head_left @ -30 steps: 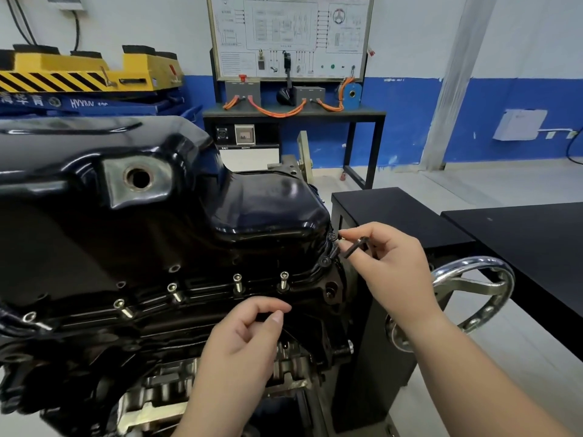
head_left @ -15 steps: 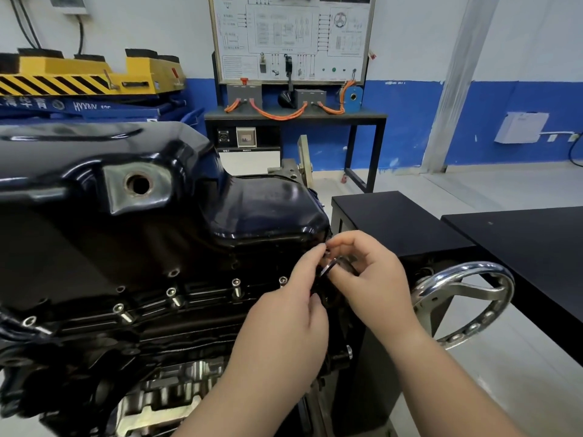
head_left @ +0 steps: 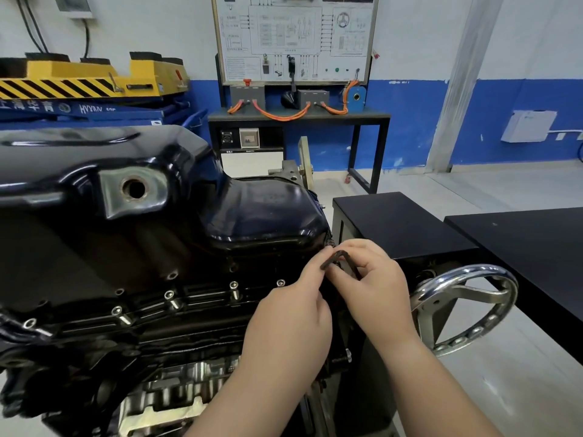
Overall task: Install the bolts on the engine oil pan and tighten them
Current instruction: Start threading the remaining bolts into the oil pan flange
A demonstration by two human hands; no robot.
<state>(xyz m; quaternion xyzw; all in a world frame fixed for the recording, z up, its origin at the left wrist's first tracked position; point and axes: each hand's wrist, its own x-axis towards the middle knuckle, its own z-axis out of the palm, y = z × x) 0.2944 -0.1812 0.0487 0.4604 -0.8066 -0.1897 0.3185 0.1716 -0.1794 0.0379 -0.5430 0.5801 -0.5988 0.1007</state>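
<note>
The black L-shaped steel hex key (head_left: 331, 260) sits at the right-hand corner of the glossy black pressed-steel oil pan (head_left: 258, 216), held between both hands just below the pan's rounded end. The left hand (head_left: 290, 316) has a narrow grip, its fingertips pinching the free end of the key's visible arm. The right hand (head_left: 373, 285) curls its grip round the key from the other side, near the bend. That visible arm slants from the bend, high on the right, down to the left; the second arm runs down behind the right fingers and is mostly hidden, so I cannot tell whether its tip is seated in a bolt head. The corner bolt being worked is probably behind the fingertips, touching or just beside the key. To the left of the hands, silver socket-head bolts (head_left: 233, 285) stand in a row along the near flange, heads raised toward the viewer and shanks angled down into the flange, apparently not driven home. The left hand is nearer that row. Any turn likely depends on lining the hidden arm up with the bolt's axis, and the chrome spoked handwheel (head_left: 467, 272) near the right wrist may limit the swing.
</note>
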